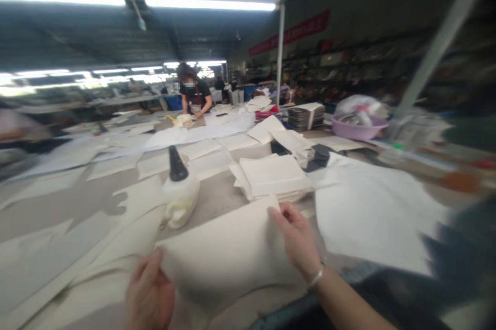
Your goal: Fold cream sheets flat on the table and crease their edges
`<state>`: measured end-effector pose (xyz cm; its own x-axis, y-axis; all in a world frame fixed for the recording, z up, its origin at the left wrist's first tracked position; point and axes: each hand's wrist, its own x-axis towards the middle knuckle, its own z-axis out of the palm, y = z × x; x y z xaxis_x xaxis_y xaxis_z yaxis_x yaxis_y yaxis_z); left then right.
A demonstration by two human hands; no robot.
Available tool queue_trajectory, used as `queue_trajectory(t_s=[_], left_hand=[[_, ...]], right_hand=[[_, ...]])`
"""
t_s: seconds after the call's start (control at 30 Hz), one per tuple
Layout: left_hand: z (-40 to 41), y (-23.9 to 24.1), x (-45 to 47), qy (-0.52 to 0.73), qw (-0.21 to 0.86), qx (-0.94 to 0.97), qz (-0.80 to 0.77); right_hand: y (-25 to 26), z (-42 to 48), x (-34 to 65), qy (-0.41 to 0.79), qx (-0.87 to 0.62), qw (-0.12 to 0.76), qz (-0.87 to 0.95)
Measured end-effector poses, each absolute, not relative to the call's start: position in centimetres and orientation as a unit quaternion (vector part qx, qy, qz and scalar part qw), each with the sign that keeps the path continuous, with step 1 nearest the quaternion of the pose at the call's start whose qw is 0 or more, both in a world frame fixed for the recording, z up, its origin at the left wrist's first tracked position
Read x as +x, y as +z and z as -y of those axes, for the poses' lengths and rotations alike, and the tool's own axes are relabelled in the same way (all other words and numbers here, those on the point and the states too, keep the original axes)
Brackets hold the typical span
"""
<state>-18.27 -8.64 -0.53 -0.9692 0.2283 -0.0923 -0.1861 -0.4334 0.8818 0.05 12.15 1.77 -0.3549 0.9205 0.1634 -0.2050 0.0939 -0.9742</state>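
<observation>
Between my two hands a cream rectangular sheet [228, 252] is held up, tilted above the table; I cannot tell whether it is fabric or paper. My left hand [151, 291] pinches its left corner, and my right hand [296, 237], with a bracelet at the wrist, pinches the upper right corner. Just beyond the sheet lies a stack of cream pieces [275, 175]. A squeeze bottle with a black nozzle [181, 193] stands beyond the sheet's left part, pale stuff showing inside.
More cream pieces [124, 247] cover the table's left side. White sheets [372, 211] lie at right. Further back are a tied dark stack [306, 117] and a lilac basin [358, 128] holding a plastic bag. Across the table a person [194, 95] in an apron works; a post [280, 56] rises behind.
</observation>
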Motion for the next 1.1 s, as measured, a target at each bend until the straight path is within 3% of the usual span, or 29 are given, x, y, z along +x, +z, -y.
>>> queue_trajectory(t_s=[0.33, 0.67, 1.1], left_hand=[[8.8, 1.9, -16.9, 0.884, 0.158, -0.007, -0.439], [8.9, 1.9, -16.9, 0.874, 0.072, 0.033, -0.480], [9.0, 1.5, -17.3, 0.869, 0.150, -0.002, -0.472]], right_hand=[[2.4, -11.7, -0.4, 0.572, -0.362, 0.451, 0.582], [1.3, -11.8, 0.0, 0.508, -0.392, 0.402, 0.654], [1.3, -11.8, -0.2, 0.550, -0.385, 0.419, 0.611]])
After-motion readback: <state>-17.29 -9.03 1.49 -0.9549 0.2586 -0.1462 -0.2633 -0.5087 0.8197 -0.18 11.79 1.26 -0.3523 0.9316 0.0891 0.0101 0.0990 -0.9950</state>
